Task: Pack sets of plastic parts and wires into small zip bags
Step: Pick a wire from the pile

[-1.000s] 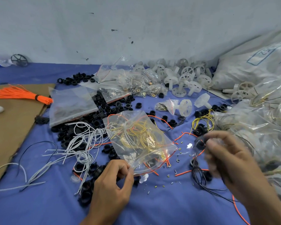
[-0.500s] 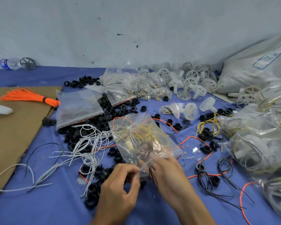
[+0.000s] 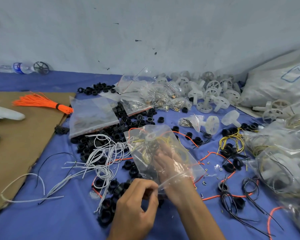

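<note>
Clear plastic zip bag (image 3: 163,134) of yellow wires (image 3: 140,141) (likely light, limp, slippery) above the blue cloth (image 3: 76,213): left hand (image 3: 137,210) pinches its mouth edge, probably the best hold; right hand (image 3: 168,163) reaches inside, grip indiscernible.

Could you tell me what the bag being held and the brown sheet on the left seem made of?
The zip bag: thin clear glossy plastic film; the right hand shows through it. The brown sheet: probably cardboard, matte, with a ragged edge.
</note>
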`<state>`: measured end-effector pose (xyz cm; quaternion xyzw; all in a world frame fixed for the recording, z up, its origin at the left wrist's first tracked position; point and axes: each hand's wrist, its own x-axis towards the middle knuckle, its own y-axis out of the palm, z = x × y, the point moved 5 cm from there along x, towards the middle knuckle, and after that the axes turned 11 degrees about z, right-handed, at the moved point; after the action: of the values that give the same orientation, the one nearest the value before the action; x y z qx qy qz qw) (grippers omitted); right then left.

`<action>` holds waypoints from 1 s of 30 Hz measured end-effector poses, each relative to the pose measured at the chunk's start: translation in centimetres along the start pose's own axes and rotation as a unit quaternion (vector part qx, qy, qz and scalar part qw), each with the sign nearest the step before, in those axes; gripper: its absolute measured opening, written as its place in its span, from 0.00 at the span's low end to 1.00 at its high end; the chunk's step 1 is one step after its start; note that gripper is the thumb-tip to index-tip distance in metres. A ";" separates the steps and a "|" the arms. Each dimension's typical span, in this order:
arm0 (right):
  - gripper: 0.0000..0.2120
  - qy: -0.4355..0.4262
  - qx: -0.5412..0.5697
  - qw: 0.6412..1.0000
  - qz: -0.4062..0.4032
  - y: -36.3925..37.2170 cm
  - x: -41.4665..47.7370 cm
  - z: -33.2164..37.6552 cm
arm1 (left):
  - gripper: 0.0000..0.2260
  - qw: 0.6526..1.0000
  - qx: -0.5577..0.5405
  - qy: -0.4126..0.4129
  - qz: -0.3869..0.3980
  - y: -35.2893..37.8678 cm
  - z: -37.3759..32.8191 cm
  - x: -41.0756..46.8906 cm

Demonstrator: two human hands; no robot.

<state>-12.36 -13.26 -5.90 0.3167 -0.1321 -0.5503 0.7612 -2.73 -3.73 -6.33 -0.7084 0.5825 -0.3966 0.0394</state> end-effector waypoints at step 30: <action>0.17 0.019 -0.815 0.572 -0.088 -13.5 9.2 12.6 | 0.08 1.000 -0.001 -0.016 -0.010 0.0 0.6 -0.1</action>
<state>-26.13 -28.57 -6.08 -0.4177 0.4151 -0.4836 0.6476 -2.35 -3.90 -6.73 -0.7206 0.5750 -0.3848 0.0443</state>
